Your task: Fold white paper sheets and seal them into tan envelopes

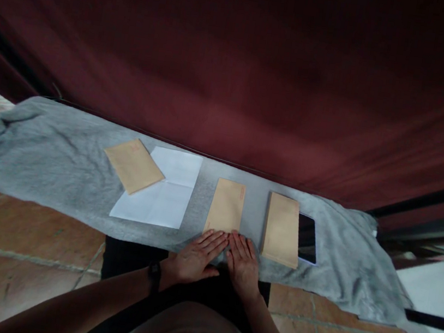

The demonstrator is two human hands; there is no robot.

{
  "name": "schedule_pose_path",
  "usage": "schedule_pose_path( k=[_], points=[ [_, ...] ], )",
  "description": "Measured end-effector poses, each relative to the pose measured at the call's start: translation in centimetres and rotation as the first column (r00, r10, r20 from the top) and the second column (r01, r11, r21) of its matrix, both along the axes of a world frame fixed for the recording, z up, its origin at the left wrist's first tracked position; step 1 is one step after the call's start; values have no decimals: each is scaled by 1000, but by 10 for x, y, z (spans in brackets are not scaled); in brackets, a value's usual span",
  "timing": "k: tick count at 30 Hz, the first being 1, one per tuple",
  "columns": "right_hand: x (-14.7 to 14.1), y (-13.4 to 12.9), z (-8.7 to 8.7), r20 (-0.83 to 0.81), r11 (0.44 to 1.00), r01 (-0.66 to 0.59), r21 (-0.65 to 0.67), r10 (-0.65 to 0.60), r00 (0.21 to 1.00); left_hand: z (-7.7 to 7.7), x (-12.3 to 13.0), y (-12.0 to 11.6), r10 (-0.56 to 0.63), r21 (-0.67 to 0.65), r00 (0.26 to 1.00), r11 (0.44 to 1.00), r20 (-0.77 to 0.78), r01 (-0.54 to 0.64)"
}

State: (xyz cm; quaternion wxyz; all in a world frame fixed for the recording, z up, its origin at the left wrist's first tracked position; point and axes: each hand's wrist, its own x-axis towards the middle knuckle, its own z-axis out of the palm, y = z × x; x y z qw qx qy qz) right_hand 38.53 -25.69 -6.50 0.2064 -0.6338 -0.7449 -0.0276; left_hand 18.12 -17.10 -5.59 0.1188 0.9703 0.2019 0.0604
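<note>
A tan paper envelope (226, 205) with small red print lies flat straight in front of me. Both hands rest on its near end, covering that edge. My left hand (200, 256), with a dark band on the wrist, lies flat with fingers stretched out. Beside it, fingertips almost meeting, my right hand (244, 266) is also flat and stretched out. To the right is a stack of tan envelopes (282, 230), partly over a dark-screened phone (308, 238). On the left, another envelope (133, 165) lies askew on white creased paper (154, 204).
A grey cloth (61, 160) covers the long narrow surface, with folds at both ends. Behind it hangs a dark red curtain (234, 80). Brown floor tiles (24, 282) show below the near edge. White sheet-like material (431, 290) is at the far right.
</note>
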Motion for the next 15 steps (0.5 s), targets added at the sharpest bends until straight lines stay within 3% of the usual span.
schedule_pose_path(
  k=[6,15],
  points=[
    [-1,-20,-1,-26,999,-25,26,25,999,6,3,-1,93,31,995,995,44,-95],
    [-4,-18,-5,-100,996,28,90,-19,995,1,75,48,237,58,970,969,54,-240]
  ],
)
